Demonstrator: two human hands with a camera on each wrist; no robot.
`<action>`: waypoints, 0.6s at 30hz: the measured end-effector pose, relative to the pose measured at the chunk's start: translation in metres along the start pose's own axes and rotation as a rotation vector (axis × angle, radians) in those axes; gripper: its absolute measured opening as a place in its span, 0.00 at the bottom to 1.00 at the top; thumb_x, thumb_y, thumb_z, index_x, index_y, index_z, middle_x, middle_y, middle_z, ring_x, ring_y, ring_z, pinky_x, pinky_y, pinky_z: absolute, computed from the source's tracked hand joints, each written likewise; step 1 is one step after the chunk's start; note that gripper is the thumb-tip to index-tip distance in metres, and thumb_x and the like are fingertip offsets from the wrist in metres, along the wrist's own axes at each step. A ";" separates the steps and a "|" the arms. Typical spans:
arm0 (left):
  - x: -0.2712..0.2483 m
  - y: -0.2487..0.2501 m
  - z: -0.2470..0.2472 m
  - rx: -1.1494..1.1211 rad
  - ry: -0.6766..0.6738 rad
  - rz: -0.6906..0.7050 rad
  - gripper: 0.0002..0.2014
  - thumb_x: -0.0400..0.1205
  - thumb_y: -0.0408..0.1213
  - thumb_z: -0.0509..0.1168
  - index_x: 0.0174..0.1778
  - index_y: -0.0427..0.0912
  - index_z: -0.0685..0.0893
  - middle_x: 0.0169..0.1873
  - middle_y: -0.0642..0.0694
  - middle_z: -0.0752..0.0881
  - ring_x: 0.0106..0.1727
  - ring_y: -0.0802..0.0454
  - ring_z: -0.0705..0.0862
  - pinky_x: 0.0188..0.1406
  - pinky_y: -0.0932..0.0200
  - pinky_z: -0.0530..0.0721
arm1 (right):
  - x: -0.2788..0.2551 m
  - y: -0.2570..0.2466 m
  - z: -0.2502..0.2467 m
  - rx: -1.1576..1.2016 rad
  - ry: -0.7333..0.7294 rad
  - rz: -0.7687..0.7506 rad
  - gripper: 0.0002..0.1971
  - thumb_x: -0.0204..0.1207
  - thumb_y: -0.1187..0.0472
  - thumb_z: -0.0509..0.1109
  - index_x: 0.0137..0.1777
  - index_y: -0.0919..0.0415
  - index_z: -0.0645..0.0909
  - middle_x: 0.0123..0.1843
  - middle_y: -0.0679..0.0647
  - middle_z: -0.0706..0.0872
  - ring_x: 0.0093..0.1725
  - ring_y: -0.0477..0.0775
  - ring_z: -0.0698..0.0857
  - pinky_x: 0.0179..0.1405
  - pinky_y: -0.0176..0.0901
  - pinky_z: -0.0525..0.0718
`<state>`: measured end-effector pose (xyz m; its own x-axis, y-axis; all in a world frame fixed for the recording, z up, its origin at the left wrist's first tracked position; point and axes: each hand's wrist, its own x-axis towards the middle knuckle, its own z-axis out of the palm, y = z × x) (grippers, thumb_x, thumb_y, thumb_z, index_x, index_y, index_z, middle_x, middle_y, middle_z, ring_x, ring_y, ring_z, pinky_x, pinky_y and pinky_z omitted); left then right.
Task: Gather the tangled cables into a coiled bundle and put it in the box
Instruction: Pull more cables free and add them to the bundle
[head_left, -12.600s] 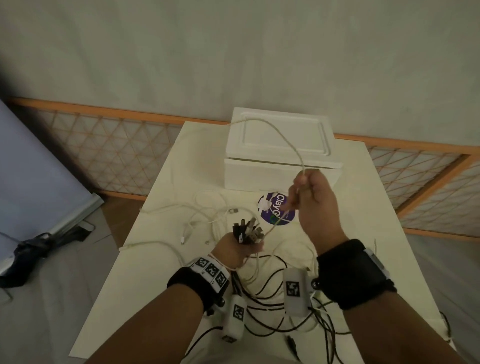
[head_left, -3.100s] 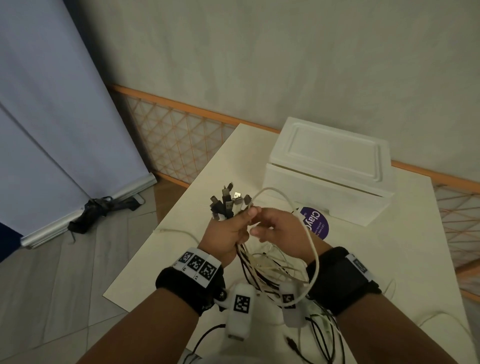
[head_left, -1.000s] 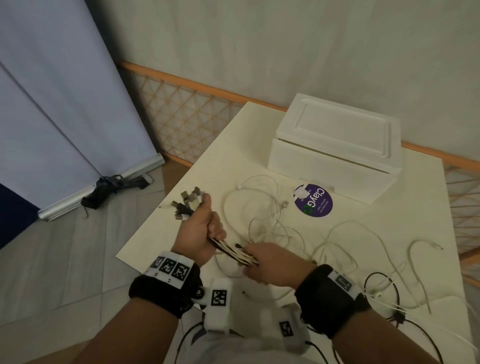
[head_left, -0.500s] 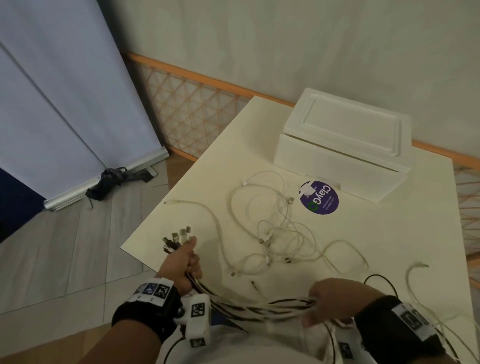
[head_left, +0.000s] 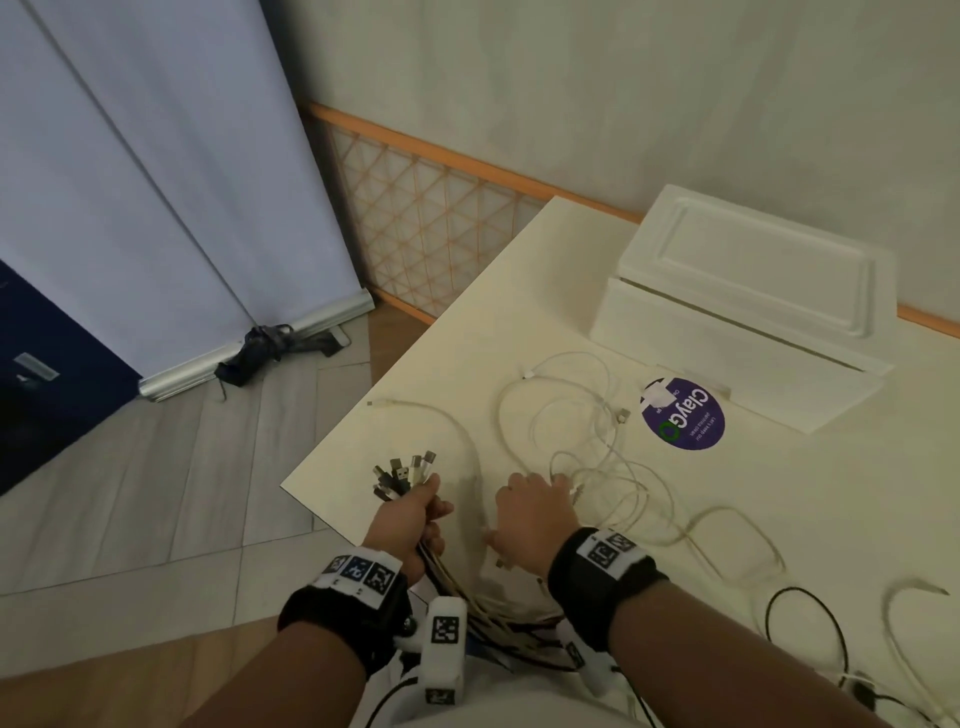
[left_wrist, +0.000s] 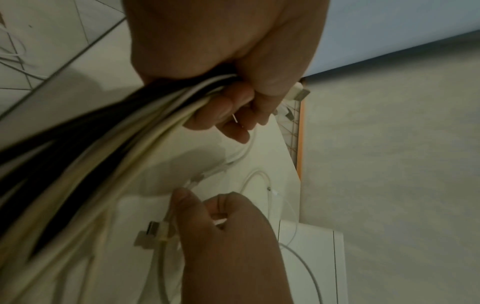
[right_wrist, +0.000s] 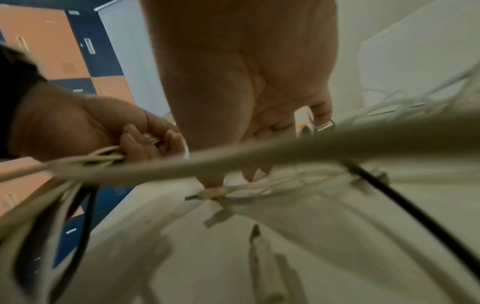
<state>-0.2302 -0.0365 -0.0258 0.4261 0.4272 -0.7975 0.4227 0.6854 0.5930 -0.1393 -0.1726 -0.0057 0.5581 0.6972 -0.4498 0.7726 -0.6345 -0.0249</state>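
Cables (head_left: 597, 457) white/black, tangled, L hand (head_left: 410, 525) fists bunch, R hand (head_left: 524, 519) fingers loose on table (head_left: 779, 493).

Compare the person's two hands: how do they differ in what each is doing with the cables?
The left hand grips a bunch of cables, raised off the table; the right hand reaches down to loose white cables lying there. Left fingers curl tight; right fingers touch a plug. Both wear black wristbands.
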 end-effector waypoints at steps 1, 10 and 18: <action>0.000 0.002 0.001 -0.004 -0.001 -0.001 0.17 0.82 0.45 0.67 0.31 0.40 0.77 0.34 0.44 0.86 0.15 0.56 0.65 0.15 0.64 0.69 | 0.002 -0.001 0.001 -0.010 0.006 0.003 0.16 0.78 0.51 0.61 0.60 0.58 0.78 0.61 0.55 0.78 0.63 0.59 0.75 0.68 0.66 0.62; -0.002 0.023 0.021 -0.150 -0.217 -0.013 0.11 0.84 0.46 0.63 0.51 0.42 0.81 0.52 0.42 0.90 0.14 0.58 0.61 0.14 0.68 0.67 | -0.013 0.010 -0.007 0.128 0.373 -0.143 0.08 0.77 0.61 0.51 0.39 0.55 0.69 0.23 0.44 0.68 0.24 0.52 0.75 0.77 0.68 0.59; -0.013 0.069 0.070 -0.174 -0.234 0.147 0.10 0.84 0.44 0.63 0.47 0.42 0.86 0.33 0.52 0.88 0.14 0.60 0.63 0.14 0.67 0.66 | -0.056 0.059 -0.028 0.328 0.282 -0.146 0.07 0.82 0.54 0.57 0.53 0.50 0.76 0.43 0.47 0.88 0.46 0.47 0.84 0.73 0.42 0.56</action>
<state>-0.1503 -0.0361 0.0336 0.6531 0.3956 -0.6457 0.2085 0.7258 0.6555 -0.1165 -0.2390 0.0432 0.5459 0.8222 -0.1612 0.7380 -0.5630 -0.3720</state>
